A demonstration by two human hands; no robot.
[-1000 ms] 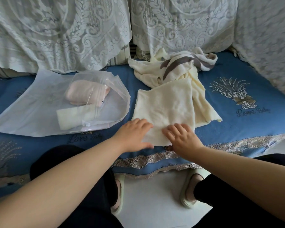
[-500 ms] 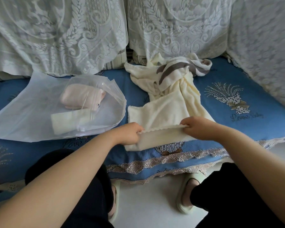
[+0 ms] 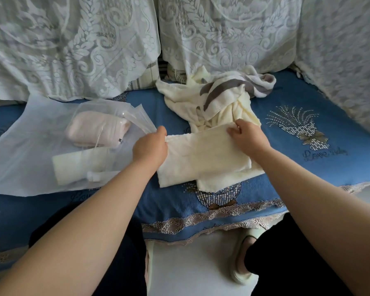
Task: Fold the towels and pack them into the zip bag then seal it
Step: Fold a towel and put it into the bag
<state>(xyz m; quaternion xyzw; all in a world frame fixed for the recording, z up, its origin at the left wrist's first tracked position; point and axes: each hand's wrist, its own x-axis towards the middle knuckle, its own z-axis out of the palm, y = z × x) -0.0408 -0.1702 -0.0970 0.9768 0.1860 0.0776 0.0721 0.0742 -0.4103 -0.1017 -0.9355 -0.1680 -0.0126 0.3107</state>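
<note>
A cream towel (image 3: 203, 159) lies folded over on the blue sofa cover. My left hand (image 3: 151, 147) pinches its far left corner and my right hand (image 3: 247, 136) pinches its far right corner. Behind it sits a heap of unfolded towels (image 3: 209, 101), one with grey stripes. To the left lies the clear zip bag (image 3: 30, 150), open toward the hands, with a pink folded towel (image 3: 94, 130) and a cream folded towel (image 3: 73, 167) inside.
The blue sofa cover (image 3: 308, 163) has a lace hem at its front edge. White lace drapes (image 3: 73, 45) cover the backrest and the right arm. My dark-trousered knees and a pale slipper (image 3: 241, 259) are on the white floor below.
Both hands took the near edge of the cream towel, lifted it and carried it away from me, laying it over the far edge so the towel is folded in half.
</note>
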